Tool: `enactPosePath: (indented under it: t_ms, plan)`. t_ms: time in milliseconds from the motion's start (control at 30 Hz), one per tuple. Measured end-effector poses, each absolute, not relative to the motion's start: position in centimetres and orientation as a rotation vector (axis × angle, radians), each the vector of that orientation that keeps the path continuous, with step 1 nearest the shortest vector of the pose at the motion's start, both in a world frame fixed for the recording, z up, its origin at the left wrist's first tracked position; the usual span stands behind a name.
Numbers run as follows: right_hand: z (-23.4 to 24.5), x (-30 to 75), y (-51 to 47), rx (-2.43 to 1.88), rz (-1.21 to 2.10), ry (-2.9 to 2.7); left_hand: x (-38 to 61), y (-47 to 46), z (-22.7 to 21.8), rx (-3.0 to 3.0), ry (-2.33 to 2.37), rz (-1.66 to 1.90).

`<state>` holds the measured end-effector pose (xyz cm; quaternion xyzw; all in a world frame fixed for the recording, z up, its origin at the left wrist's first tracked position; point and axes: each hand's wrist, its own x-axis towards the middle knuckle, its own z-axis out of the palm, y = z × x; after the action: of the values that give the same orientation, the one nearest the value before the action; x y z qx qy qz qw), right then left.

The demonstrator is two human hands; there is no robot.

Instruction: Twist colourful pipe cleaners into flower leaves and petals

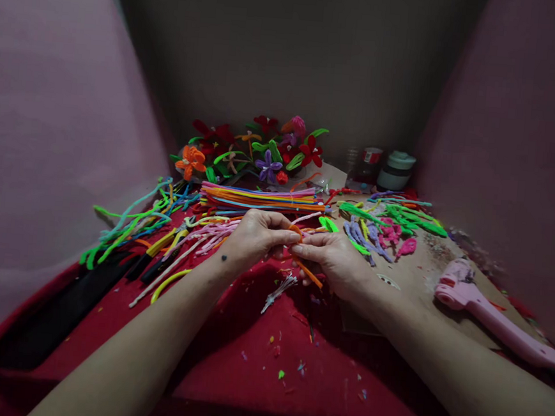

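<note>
Hands (260, 235) on orange stem (309, 274), jar (396, 171) beyond

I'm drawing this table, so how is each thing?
Orange fuzzy stem: held
Left hand: pinching the stem
Right hand: pinching the stem
Pink plastic glue gun: lying down
Round, teal-lidded jar: upright, lid on
Multicoloured fuzzy-stem bundle: lying straight
Yellow-and-black-handled pliers: lying, jaws unclear

Hands (260, 235) & forearms (146, 345) bare; sm dk round spot (224, 257) nr L wrist (235, 251).
</note>
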<state>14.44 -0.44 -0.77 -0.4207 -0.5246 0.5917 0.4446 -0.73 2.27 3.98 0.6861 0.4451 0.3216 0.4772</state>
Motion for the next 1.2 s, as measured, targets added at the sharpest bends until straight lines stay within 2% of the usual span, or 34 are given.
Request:
enactPosePath:
  t_ms: [333,567,733,867,1200]
  plan:
    - [0.9,14.1,-1.3,-1.163,1.302,-1.444,-0.2,1.9,3.5,1.677,1.109,0.954]
    - [1.0,14.0,-1.2,-1.207,1.329,-1.501,-1.4,2.8,3.9,1.900,0.986,0.661]
    - [0.5,13.9,-1.1,-1.178,1.335,-1.533,-1.4,2.6,4.1,2.330,1.098,0.680]
    - [0.9,13.7,-1.5,-1.191,1.410,-1.448,-1.2,2.7,3.9,2.505,1.082,0.694]
    - [-0.3,14.2,-0.7,-0.894,1.848,-1.097,-1.3,2.7,4.0,2.305,0.964,0.744]
